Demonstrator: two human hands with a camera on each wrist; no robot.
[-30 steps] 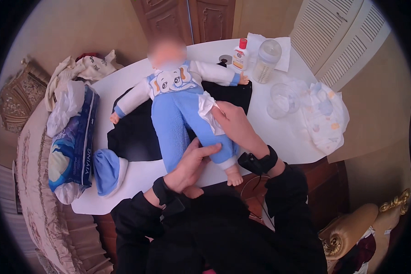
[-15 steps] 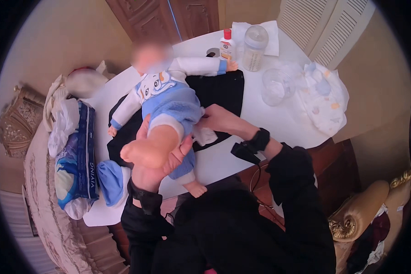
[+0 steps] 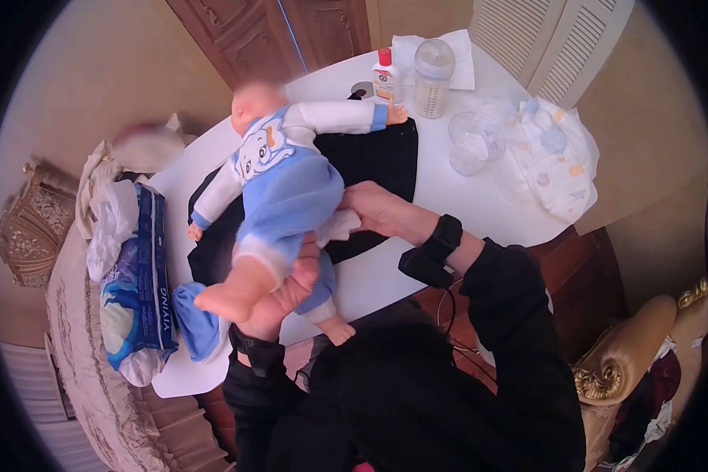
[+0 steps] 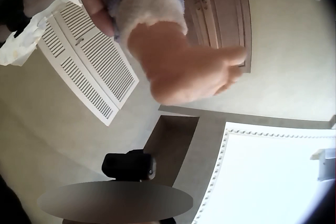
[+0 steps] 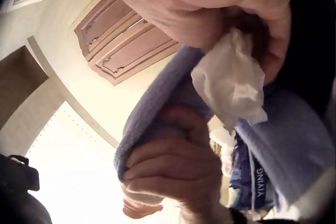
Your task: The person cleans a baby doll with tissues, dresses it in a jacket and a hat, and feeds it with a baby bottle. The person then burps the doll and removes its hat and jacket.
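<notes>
A doll (image 3: pixel 291 185) in a blue and white outfit lies on a black cloth (image 3: pixel 377 161), one leg raised. My left hand (image 3: pixel 291 287) grips that leg near its ankle; the bare foot (image 3: pixel 232 295) points toward me, and also fills the middle of the left wrist view (image 4: pixel 184 69). My right hand (image 3: pixel 381 208) pinches a crumpled white wipe (image 3: pixel 340 226) beside the doll's hip. In the right wrist view the wipe (image 5: pixel 231 79) hangs from the curled fingers, above the left hand (image 5: pixel 176 161) on the blue trouser leg.
On the white table (image 3: pixel 354 283) stand a red-capped bottle (image 3: pixel 385 79), a baby bottle (image 3: pixel 433 82) and a clear cup (image 3: pixel 473 145). A diaper (image 3: pixel 557 161) lies at the right; a blue package (image 3: pixel 138 283) and blue hat (image 3: pixel 199 322) are at the left.
The left hand has taken hold of a doll leg and lifted it, turning the lower body. The right hand, with the wipe, has moved from the top of the thigh down beside the hip.
</notes>
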